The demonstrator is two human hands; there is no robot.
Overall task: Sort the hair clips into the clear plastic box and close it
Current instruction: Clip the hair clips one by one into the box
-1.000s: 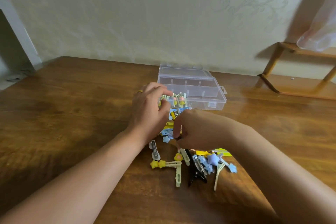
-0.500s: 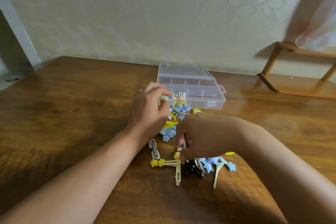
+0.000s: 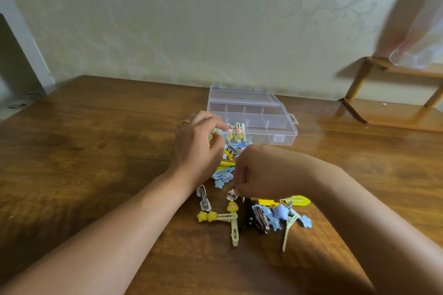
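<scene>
While both hands worked the pile:
Clear plastic box (image 3: 275, 124): lid open, visible compartments empty.
Hair clips (image 3: 239, 213): loose on wooden tabletop (image 3: 96, 151).
Left hand (image 3: 199, 146) grip: pinched, contents unclear.
Right hand (image 3: 259, 175) grip: clenched on a small clip (image 3: 231, 195).

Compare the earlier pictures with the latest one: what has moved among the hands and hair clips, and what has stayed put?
The right hand has drawn back from the middle of the pile toward the person and now pinches at a small clip near the black clip. The left hand stayed by the plastic box, fingers curled over clips. The box stayed open; the loose clips hardly shifted.
</scene>
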